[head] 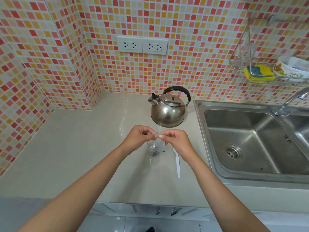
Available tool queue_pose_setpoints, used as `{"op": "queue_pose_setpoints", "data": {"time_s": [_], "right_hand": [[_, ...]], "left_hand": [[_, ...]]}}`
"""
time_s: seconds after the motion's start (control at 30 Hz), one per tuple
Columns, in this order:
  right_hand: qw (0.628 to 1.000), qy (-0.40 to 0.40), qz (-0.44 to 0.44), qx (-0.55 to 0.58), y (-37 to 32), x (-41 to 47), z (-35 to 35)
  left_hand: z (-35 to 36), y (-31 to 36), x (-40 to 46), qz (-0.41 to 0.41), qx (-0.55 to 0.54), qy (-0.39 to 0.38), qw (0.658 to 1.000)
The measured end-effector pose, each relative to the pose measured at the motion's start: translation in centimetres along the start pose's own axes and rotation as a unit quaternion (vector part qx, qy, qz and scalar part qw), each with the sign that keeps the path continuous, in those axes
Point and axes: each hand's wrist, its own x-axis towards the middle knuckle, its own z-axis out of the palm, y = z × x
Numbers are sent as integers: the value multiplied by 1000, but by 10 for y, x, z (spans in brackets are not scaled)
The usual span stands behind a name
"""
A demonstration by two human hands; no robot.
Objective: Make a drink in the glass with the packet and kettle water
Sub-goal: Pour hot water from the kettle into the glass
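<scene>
A small clear packet point(159, 145) with dark contents hangs over a clear glass point(153, 150) standing on the beige counter point(75, 148). My left hand point(139, 137) and my right hand point(177, 141) both pinch the packet's top edge, fingertips close together. The glass is partly hidden behind the packet and my hands. A steel kettle point(168, 109) with a black handle stands behind them on the counter, spout pointing left.
A white plastic spoon point(177, 163) lies on the counter right of the glass. A steel sink point(250, 141) with a tap point(291, 101) fills the right side. A wire rack point(247, 47) above holds a sponge and a bowl. Wall sockets point(142, 45) sit behind.
</scene>
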Motion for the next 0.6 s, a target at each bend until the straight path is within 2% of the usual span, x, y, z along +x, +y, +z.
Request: {"op": "queue_pose_setpoints", "data": {"time_s": [0.3, 0.6], "right_hand": [[999, -17, -19, -24, -3, -3, 1], [989, -17, -7, -146, 2, -2, -3]], "left_hand": [[3, 3, -3, 20, 33, -8, 999], [-11, -8, -1, 2, 67, 32, 997]]}}
